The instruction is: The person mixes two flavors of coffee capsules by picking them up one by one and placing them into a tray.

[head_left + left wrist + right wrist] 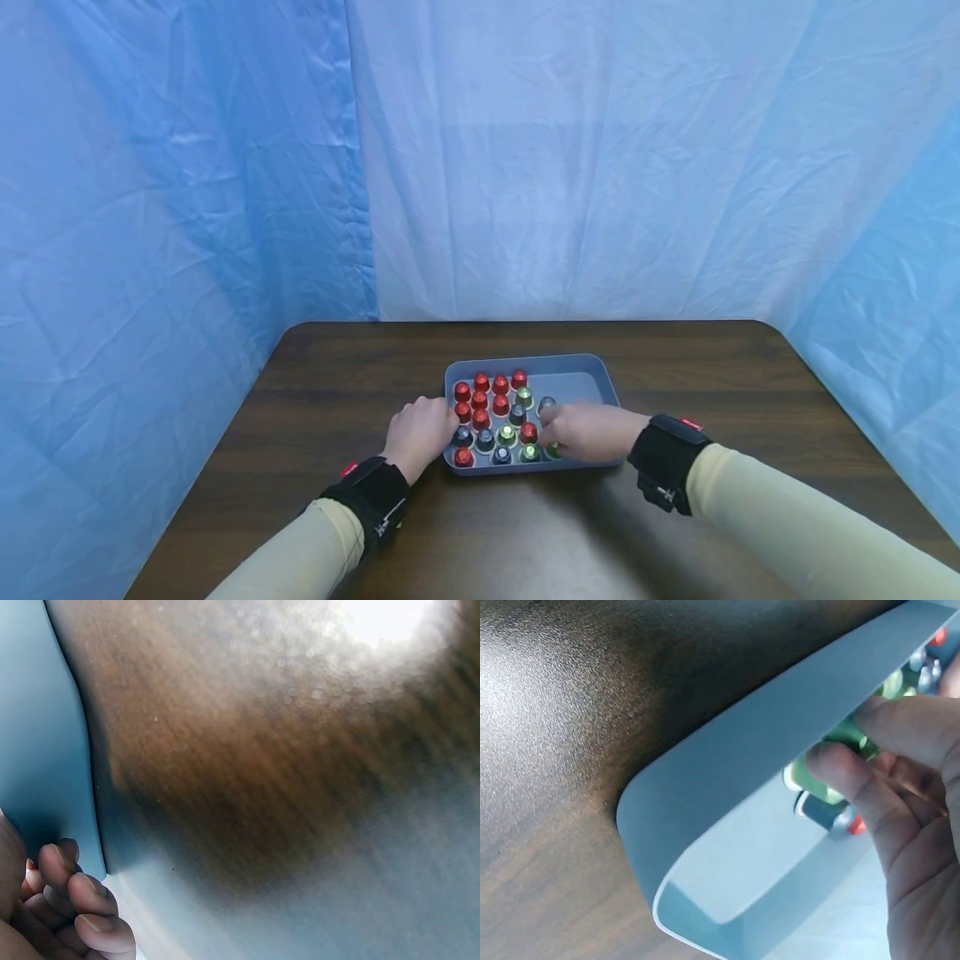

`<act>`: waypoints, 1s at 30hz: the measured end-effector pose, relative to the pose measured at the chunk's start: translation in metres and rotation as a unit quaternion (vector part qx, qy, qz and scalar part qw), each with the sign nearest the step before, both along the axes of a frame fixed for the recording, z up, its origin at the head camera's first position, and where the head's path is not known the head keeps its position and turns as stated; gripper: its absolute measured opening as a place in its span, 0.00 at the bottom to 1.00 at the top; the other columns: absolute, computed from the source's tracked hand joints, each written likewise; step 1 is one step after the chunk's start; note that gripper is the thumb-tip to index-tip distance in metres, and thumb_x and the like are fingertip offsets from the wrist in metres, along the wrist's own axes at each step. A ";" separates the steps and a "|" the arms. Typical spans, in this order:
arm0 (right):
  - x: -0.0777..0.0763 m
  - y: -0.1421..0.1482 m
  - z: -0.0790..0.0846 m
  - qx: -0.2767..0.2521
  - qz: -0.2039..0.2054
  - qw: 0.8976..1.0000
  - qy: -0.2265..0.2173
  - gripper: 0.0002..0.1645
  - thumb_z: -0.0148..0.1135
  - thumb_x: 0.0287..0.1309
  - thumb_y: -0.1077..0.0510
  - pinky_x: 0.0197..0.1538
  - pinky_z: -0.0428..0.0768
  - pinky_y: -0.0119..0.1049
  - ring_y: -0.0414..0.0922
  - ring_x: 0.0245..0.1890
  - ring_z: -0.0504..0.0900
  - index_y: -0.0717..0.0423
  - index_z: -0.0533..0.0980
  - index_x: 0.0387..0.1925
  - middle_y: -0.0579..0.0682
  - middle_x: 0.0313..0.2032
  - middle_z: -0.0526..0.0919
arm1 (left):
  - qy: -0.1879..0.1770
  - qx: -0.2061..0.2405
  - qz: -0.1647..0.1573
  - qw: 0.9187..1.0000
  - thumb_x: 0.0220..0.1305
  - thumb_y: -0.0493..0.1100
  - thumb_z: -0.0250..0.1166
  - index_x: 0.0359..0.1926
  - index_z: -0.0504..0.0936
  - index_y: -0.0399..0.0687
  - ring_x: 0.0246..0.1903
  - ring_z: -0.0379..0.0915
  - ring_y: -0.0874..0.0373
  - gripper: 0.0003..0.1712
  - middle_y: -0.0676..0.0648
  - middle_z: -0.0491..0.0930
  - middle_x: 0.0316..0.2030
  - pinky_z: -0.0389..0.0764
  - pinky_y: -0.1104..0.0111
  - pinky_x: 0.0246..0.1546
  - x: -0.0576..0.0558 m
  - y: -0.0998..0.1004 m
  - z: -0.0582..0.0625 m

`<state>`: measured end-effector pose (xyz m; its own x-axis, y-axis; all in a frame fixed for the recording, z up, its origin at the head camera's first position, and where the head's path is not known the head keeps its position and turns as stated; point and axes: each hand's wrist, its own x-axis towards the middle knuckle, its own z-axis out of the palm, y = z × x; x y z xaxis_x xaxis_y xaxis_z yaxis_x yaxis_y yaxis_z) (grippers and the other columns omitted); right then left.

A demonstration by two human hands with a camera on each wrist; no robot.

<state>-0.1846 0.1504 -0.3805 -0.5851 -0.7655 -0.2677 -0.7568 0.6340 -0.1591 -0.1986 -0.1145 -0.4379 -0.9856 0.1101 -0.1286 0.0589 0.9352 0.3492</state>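
Observation:
A blue-grey tray (570, 364) holds rows of coffee capsules, among them red capsules (480, 400), dark blue capsules (485, 439) and green capsules (507, 434). My left hand (420, 433) grips the tray's left end, its fingers (97, 930) curled beside the outer wall. Over the right part of the capsule rows, my right hand (588, 431) reaches inside the tray. Its thumb and forefinger pinch a green coffee capsule (845, 736), close to the near wall. Another green capsule and a dark capsule (821, 810) stand just past those fingertips.
The tray lies on a dark wood table (360, 367) with rounded far corners. Blue cloth curtains (637, 167) hang behind it and at both sides. Black straps (667, 462) circle both wrists. Bare tray floor shows at the right end.

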 end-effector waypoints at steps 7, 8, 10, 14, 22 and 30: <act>0.000 0.001 -0.009 0.009 0.000 1.000 -0.003 0.15 0.75 0.59 0.57 0.50 0.83 0.31 0.36 0.38 0.79 0.47 0.87 0.48 0.44 0.43 0.85 | -0.009 0.000 0.005 1.000 0.71 0.50 0.65 0.40 0.87 0.42 0.18 0.72 0.58 0.15 0.50 0.75 0.18 0.77 0.69 0.24 0.001 0.001 0.001; -0.001 0.001 -0.010 0.011 -0.001 1.000 -0.004 0.15 0.75 0.59 0.57 0.50 0.83 0.32 0.36 0.38 0.79 0.47 0.87 0.49 0.44 0.43 0.85 | -0.008 -0.001 0.005 1.000 0.71 0.50 0.66 0.40 0.87 0.42 0.18 0.72 0.58 0.15 0.50 0.75 0.18 0.77 0.69 0.24 0.001 0.001 0.001; -0.001 0.001 -0.011 0.013 -0.004 1.000 -0.007 0.16 0.74 0.59 0.57 0.51 0.83 0.32 0.36 0.39 0.79 0.47 0.87 0.50 0.44 0.43 0.85 | -0.007 0.000 0.004 1.000 0.71 0.50 0.66 0.40 0.87 0.42 0.18 0.72 0.58 0.15 0.50 0.75 0.18 0.77 0.69 0.24 0.001 0.001 0.001; -0.003 0.001 -0.011 0.015 -0.007 1.000 -0.014 0.17 0.74 0.59 0.57 0.52 0.83 0.32 0.35 0.40 0.80 0.46 0.86 0.51 0.43 0.44 0.85 | -0.005 -0.002 0.002 1.000 0.71 0.50 0.66 0.40 0.87 0.42 0.18 0.72 0.58 0.15 0.50 0.75 0.18 0.77 0.69 0.24 0.001 0.001 0.001; -0.005 0.002 -0.006 0.010 -0.005 1.000 -0.023 0.17 0.75 0.59 0.58 0.52 0.83 0.32 0.35 0.43 0.83 0.47 0.86 0.51 0.43 0.43 0.86 | -0.007 -0.004 0.001 1.000 0.71 0.50 0.65 0.40 0.87 0.42 0.18 0.72 0.58 0.15 0.50 0.75 0.18 0.77 0.69 0.24 0.001 0.000 0.001; -0.006 0.005 0.003 -0.006 -0.015 0.999 -0.045 0.16 0.73 0.61 0.59 0.55 0.83 0.36 0.39 0.49 0.85 0.49 0.86 0.51 0.46 0.49 0.88 | -0.014 0.007 0.001 1.000 0.72 0.51 0.65 0.41 0.86 0.41 0.18 0.73 0.58 0.16 0.49 0.75 0.18 0.77 0.69 0.24 0.000 -0.001 0.001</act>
<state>-0.1908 0.1554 -0.3779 -0.5823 -0.7512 -0.3108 -0.7193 0.6543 -0.2336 -0.1982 -0.1158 -0.4374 -0.9818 0.1106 -0.1545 0.0475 0.9301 0.3642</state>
